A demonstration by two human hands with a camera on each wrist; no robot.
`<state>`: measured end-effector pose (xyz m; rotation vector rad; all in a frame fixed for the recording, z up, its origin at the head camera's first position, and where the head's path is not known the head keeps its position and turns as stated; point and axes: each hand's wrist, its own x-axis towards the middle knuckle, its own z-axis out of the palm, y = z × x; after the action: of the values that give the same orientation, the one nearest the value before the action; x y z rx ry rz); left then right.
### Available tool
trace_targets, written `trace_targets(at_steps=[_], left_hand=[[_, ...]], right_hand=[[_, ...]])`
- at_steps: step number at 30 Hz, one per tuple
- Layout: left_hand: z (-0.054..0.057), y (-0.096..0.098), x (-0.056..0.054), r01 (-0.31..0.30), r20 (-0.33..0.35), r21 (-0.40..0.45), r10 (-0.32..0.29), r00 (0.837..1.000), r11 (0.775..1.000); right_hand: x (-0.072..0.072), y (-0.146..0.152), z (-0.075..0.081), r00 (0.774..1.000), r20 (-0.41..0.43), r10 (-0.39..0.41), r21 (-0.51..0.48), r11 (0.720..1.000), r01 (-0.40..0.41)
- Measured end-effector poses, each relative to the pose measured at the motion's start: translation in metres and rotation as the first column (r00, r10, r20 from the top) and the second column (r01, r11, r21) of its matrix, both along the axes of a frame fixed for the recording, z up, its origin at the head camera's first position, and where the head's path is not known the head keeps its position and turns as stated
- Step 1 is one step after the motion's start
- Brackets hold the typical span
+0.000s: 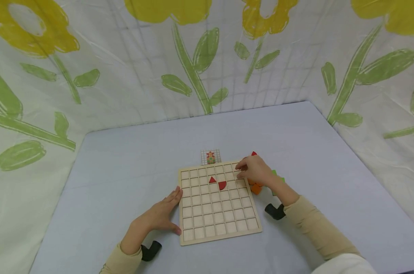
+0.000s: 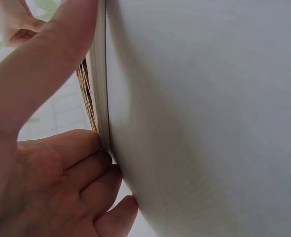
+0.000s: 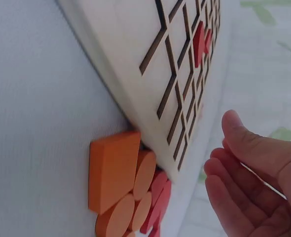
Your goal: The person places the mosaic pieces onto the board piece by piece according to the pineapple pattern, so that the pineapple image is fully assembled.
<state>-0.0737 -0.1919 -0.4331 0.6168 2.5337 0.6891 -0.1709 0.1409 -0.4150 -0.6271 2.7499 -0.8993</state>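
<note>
A square wooden grid board point(image 1: 207, 213) lies on the table. Along its left edge my left hand point(image 1: 159, 215) rests with the thumb and fingers spread, touching the rim. Two red pieces sit in the upper part of the grid: a triangle point(image 1: 212, 180) and a quarter circle point(image 1: 222, 185). My right hand point(image 1: 258, 170) hovers over the board's upper right corner. In the right wrist view its thumb and fingers are apart and loosely bent, with no piece visible between them. Orange blocks point(image 3: 113, 170) and red blocks point(image 3: 158, 202) lie beside the board, below this hand.
Behind the board lies a small gridded pattern card point(image 1: 203, 156). Green blocks point(image 1: 274, 172) show partly behind the right wrist. A black device sits by each wrist, left point(image 1: 152, 251) and right point(image 1: 275, 211). A flower-print curtain point(image 1: 124, 76) stands behind the pale table point(image 1: 124, 160).
</note>
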Motion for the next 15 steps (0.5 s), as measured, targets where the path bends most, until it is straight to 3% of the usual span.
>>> trace_targets(at_steps=[8,15], left_hand=[[0.0,0.0,-0.001,-0.001,-0.001,-0.004,0.001,1.0,1.0],[0.001,0.001,0.0,-0.006,0.001,-0.01,0.006,1.0,1.0]], right_hand=[[-0.012,0.024,0.0,1.0,0.015,0.001,-0.078,0.997,0.0],[-0.03,0.053,-0.001,0.998,0.023,-0.06,-0.144,0.988,0.063]])
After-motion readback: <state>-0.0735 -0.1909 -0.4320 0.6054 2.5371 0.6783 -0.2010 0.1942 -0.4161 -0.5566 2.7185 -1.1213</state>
